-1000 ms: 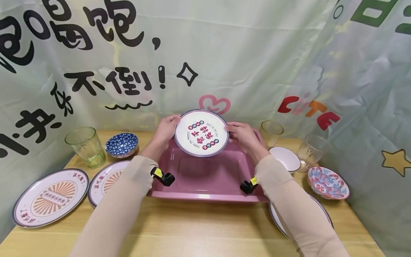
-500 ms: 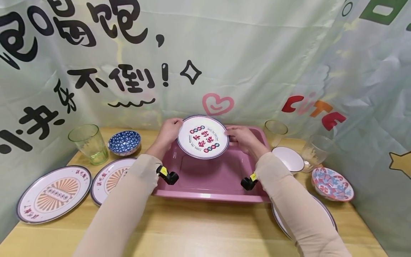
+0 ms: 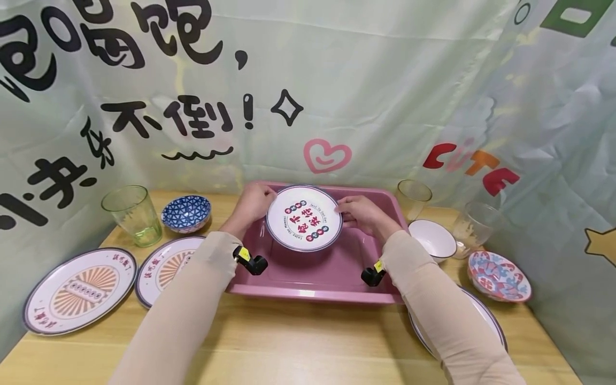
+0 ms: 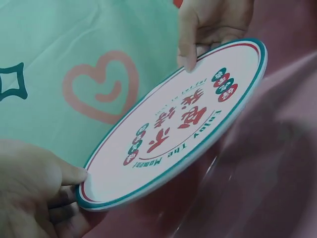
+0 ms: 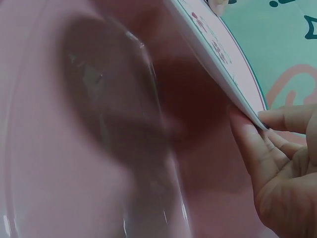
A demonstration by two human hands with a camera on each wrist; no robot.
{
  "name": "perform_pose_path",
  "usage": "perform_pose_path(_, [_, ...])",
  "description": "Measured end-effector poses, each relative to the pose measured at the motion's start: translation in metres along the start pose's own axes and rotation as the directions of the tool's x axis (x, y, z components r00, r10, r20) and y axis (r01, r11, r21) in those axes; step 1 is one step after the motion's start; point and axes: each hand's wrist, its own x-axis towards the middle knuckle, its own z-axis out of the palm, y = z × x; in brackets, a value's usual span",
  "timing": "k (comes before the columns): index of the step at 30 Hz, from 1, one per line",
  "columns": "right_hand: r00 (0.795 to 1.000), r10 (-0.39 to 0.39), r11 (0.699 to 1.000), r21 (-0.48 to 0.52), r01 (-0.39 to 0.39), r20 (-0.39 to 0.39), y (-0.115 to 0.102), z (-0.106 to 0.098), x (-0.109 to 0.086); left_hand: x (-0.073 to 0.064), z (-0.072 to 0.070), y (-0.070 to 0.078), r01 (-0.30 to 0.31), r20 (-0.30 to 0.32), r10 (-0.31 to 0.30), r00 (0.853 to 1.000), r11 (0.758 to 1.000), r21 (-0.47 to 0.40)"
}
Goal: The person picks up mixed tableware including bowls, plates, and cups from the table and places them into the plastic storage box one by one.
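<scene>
A round white plate (image 3: 304, 218) with a dark blue rim and red lettering is held over the pink basin (image 3: 308, 293), its printed face turned up. My left hand (image 3: 254, 206) pinches its left edge, thumb on top and fingers beneath, as the left wrist view shows. At the opposite edge my right hand (image 3: 364, 215) pinches the rim between thumb and fingers. In the right wrist view the plate (image 5: 223, 54) hangs above the basin floor (image 5: 44, 148) and casts a shadow on it.
To the left stand a green glass (image 3: 133, 216), a blue patterned bowl (image 3: 186, 214) and two large plates (image 3: 79, 291). On the right are two clear glasses (image 3: 413, 199), a white bowl (image 3: 433, 239), a red-blue bowl (image 3: 499, 276) and a plate (image 3: 481, 321) partly under the right sleeve.
Both hands have lowered the plate toward the basin. It stays pinched at both edges. The head view has shifted slightly.
</scene>
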Motion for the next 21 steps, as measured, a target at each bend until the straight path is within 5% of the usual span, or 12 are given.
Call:
perform_pose_path(7, [0.999, 0.023, 0.998, -0.061, -0.021, 0.028, 0.006, 0.002, 0.000, -0.002, 0.002, 0.002, 0.002, 0.068, -0.013, 0.998, 0.986, 0.166])
perform_pose_path(21, [0.997, 0.068, 0.984, -0.170, -0.060, 0.042, 0.012, 0.006, 0.002, -0.004, 0.005, 0.005, 0.049, 0.139, -0.087, 0.986, 0.965, 0.256])
